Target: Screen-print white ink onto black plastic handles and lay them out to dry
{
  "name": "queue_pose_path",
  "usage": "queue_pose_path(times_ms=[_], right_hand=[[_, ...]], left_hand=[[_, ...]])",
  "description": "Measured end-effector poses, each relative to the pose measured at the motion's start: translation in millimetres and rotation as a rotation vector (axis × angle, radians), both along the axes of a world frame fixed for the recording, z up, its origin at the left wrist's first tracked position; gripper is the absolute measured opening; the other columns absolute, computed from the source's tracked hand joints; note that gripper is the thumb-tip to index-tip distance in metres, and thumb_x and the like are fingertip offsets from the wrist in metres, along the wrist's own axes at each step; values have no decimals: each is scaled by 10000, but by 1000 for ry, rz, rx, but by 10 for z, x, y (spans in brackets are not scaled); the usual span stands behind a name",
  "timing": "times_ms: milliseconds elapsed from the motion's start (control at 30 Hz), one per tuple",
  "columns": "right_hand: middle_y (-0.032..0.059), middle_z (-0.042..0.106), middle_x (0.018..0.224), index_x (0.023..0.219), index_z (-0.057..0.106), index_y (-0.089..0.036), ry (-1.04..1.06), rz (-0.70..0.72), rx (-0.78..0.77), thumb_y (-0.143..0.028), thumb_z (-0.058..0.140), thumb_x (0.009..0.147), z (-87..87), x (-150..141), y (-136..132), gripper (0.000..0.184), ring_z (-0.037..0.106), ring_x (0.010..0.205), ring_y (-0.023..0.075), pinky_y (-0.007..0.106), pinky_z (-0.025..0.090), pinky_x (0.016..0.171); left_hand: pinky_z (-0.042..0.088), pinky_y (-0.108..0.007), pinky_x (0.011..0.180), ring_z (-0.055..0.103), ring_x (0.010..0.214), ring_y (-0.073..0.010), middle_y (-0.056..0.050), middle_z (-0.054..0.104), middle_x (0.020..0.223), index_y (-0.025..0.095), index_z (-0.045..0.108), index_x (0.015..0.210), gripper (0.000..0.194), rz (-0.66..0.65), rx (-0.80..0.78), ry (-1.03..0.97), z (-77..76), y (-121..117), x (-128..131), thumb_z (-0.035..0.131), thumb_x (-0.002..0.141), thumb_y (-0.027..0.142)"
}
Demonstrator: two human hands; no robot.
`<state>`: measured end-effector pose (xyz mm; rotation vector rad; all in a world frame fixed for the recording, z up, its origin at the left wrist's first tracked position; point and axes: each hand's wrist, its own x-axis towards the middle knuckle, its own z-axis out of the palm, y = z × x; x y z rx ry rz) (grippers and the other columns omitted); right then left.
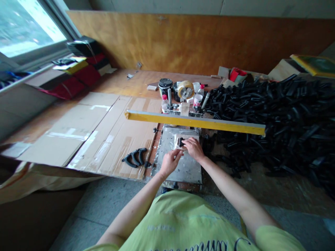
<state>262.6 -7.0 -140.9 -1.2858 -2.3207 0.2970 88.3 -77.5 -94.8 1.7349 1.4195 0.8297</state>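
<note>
Both my hands are over a scuffed metal plate [180, 170], close together at its upper part. My right hand [194, 148] pinches a small black plastic part [181, 142] lying on a clear, glossy film [170, 141]. My left hand [169, 162] has its curled fingertips next to my right hand, and I cannot tell whether they grip anything. A yellow-edged long bar [195, 122] lies across the bench just beyond the plate. Several curved black plastic parts [135, 157] rest in a small row on cardboard to the plate's left.
A large heap of black plastic parts [277, 118] fills the bench to the right. Beyond the bar stand a dark tin [165, 87], a tape roll [185, 90] and small bottles [164, 104]. Flattened cardboard [89, 132] covers the left bench.
</note>
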Motion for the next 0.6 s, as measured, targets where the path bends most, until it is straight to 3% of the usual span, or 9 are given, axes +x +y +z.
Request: queue_pose_path(times_ms=[200,267,333,400,533,600], right_hand=[[96,690,1075,1149,686,-200,-103,-24,28,-214,504,930,25,-83,-14,285,570,1037,246,401,461,919],[99,647,1218,1263,615,-195,-90,6,54,-263,535,924,59,-86,6,355,532,1155,253,409,430,988],[101,541,1383,1366,517,-193,-97,56,69,-316,584,902,79,-107,37,485,442,1297,265,435,372,1063],[109,484,1438,1381,495,-195,-126,112,46,-341,623,878,87,-136,45,539,386,1359,277,483,319,1103],[85,634,1275,1246,613,-211,-91,253,13,-335,609,890,136,-138,-101,377,471,1306,254,539,244,1142],[59,682,1192,1192,648,-228,-13,295,11,-337,568,917,181,-56,-216,307,533,1244,221,508,268,1145]], left_hand=[[497,-282,736,694,821,-205,-70,747,873,192,691,982,394,210,-88,-149,-81,-92,-450,497,889,522],[504,-283,753,694,833,-203,-81,740,862,170,687,989,425,292,-93,-243,-24,-40,-554,529,863,544],[509,-277,754,686,810,-181,-78,728,844,156,662,1054,471,386,-55,-375,135,92,-627,537,851,562],[515,-266,733,672,764,-152,-57,712,821,169,614,1145,503,449,21,-531,391,275,-657,514,859,571],[525,-253,666,638,676,-124,-23,671,765,212,603,1122,440,453,148,-791,974,605,-602,437,891,548],[522,-246,633,613,640,-119,-16,645,722,208,640,1029,386,424,151,-838,1156,685,-559,420,897,497]])
